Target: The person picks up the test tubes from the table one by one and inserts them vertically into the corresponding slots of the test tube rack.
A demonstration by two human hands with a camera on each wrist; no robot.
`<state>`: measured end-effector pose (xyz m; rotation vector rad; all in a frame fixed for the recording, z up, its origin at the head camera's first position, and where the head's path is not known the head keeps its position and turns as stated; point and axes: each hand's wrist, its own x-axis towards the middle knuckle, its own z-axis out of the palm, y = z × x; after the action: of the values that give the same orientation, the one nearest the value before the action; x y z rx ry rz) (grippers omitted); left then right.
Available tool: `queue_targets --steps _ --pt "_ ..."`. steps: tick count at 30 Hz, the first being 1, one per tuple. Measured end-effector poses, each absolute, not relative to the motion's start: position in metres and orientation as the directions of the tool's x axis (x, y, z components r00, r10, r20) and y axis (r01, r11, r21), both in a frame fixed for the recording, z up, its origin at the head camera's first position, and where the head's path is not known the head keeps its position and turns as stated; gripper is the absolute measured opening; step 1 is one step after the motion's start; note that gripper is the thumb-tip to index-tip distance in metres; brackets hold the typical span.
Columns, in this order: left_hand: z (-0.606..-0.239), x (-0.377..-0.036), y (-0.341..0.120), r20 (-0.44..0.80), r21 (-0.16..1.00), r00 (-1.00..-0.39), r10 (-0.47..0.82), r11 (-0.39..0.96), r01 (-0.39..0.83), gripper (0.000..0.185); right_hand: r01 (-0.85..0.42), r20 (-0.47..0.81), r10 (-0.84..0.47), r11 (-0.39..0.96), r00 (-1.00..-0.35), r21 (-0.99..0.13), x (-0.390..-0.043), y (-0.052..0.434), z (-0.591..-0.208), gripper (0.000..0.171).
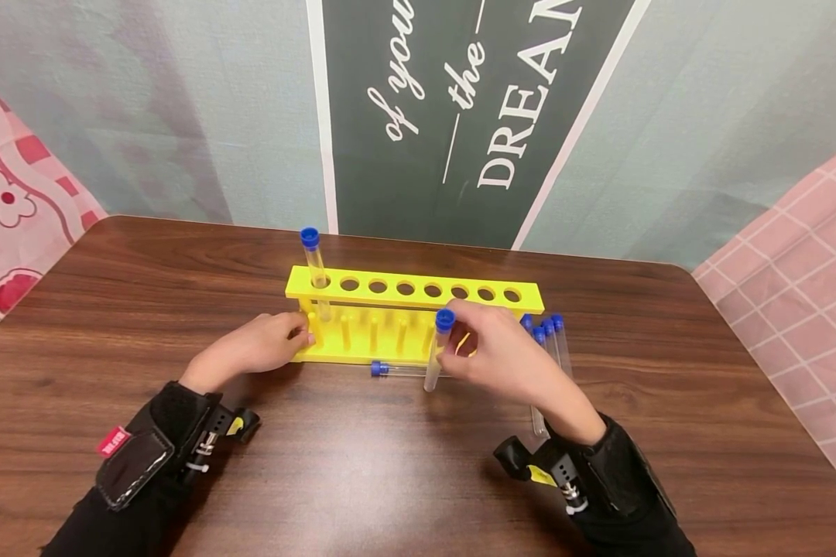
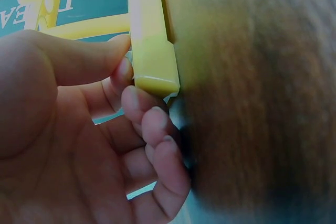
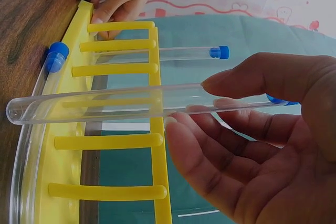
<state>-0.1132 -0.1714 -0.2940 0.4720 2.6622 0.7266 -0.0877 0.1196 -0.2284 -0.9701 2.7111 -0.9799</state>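
A yellow test tube rack [image 1: 362,297] stands on the table with a row of round holes along its top bar. My left hand [image 1: 272,343] grips the rack's left end low down; in the left wrist view the thumb and fingers close about the yellow end piece [image 2: 155,66]. Between thumb and fingertips, my right hand [image 1: 498,348] pinches a clear test tube [image 3: 115,103] with a blue cap, held nearly upright in front of the rack. Another capped tube [image 1: 316,259] stands in the leftmost hole. One more tube [image 1: 397,370] lies along the rack's front edge.
Several blue-capped tubes [image 1: 561,344] lie to the right of the rack, partly hidden behind my right hand and forearm. The brown wooden table [image 1: 362,464] extends around the rack. A printed cloth [image 1: 265,116] hangs behind the table's far edge.
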Motion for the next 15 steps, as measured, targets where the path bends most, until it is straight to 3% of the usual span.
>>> queue_targets --steps 15 --pt "-0.2952 -0.1133 -0.1715 -0.229 0.535 -0.888 0.4 0.814 0.228 0.02 -0.554 0.116 -0.619 0.583 -0.777 -0.594 -0.0888 0.1199 -0.2313 0.015"
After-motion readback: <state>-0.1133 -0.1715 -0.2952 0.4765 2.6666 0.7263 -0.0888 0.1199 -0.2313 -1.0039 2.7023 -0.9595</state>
